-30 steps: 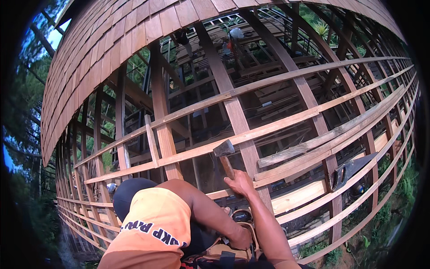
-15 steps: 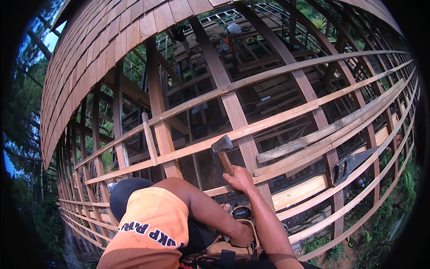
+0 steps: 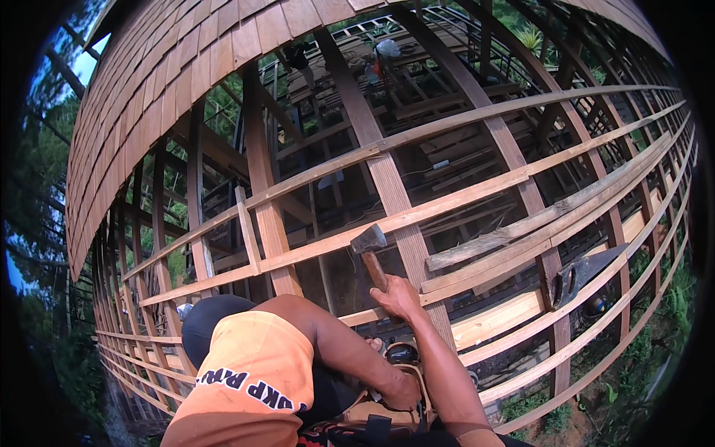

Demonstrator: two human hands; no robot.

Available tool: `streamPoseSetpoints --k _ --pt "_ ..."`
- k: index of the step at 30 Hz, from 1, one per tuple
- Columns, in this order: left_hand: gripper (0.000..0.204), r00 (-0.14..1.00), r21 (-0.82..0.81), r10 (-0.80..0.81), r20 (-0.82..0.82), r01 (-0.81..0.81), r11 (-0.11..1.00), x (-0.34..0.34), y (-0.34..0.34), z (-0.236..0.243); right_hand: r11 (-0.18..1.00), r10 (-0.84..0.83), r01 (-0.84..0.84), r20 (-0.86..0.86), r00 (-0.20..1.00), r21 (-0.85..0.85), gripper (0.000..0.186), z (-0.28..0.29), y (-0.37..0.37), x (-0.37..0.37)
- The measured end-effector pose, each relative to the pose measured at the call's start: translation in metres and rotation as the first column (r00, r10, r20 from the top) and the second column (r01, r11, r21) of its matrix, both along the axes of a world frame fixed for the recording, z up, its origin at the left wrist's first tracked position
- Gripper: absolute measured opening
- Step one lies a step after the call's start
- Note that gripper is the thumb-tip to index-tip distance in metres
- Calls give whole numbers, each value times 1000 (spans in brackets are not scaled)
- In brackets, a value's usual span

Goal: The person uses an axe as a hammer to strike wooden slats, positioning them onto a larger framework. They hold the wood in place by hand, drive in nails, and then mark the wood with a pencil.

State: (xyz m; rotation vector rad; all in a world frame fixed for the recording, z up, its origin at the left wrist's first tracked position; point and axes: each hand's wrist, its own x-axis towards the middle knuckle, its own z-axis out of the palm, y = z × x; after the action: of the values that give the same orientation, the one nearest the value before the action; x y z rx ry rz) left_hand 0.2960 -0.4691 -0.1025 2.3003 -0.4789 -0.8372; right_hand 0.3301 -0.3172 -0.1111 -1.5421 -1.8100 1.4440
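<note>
My right hand (image 3: 398, 298) is wrapped round the wooden handle of a hammer (image 3: 377, 270). The hammer's dark metal head points away from me, up near a thin wooden batten (image 3: 328, 246) that crosses the rafters; whether it touches the wood I cannot tell. Lower down, my left hand (image 3: 404, 392) reaches into a tan tool pouch (image 3: 372, 410) at my waist. Its fingers are hidden inside the pouch. My left arm, in an orange sleeve (image 3: 253, 365), bends across in front of me.
Brown rafters (image 3: 387, 175) with gaps between them drop away to timbers below. Wooden shingles (image 3: 171, 82) cover the upper left. To the right, a handsaw (image 3: 588, 276) rests on the battens beside loose wooden strips (image 3: 506, 237). Trees and greenery surround the frame.
</note>
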Motion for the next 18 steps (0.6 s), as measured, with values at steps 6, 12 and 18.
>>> streamPoseSetpoints --k 6,12,18 --pt "20 998 -15 53 19 -53 998 -3 1 1 1000 9 -9 6 1000 -4 45 -1 0 -1" --pt "20 1000 1 20 16 -20 1000 -2 1 0 1000 3 -3 -2 1000 -5 46 1 1 0" --pt "20 1000 6 22 3 -22 1000 -1 -1 -4 1000 13 -13 13 1000 -5 45 0 0 -1"
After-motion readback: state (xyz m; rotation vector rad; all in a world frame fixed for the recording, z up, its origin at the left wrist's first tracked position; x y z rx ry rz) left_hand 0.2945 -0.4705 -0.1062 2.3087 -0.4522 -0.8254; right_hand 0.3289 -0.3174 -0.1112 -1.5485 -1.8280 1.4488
